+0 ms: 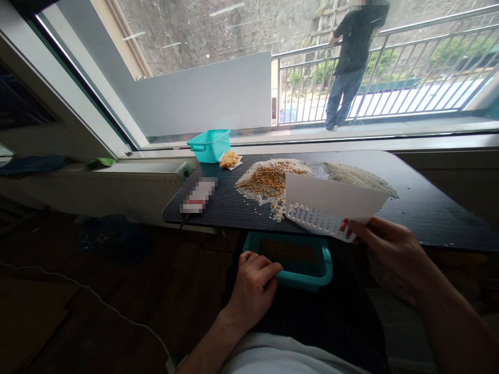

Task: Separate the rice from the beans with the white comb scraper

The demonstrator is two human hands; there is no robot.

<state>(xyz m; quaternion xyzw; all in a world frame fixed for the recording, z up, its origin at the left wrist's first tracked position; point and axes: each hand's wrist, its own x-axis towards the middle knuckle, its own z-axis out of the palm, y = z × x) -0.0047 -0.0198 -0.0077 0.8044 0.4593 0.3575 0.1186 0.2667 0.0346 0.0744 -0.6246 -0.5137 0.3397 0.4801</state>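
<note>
My right hand point(384, 252) grips a white slotted sieve basket point(327, 205) by its near rim, tilted on the black table point(429, 208) against a pile of white rice mixed with yellow beans point(268, 179). A second pile of plain rice point(356, 175) lies behind the sieve. My left hand point(255, 283) is curled around the rim of a teal tub point(307, 278) held below the table's front edge; brownish beans fill its bottom.
An empty teal tub point(208, 145) and a yellow packet point(230, 159) sit at the table's far left corner. A blurred flat object point(198, 195) lies near the left edge. A radiator point(148, 169) runs under the window. Outside, a person point(351, 57) leans on a balcony railing.
</note>
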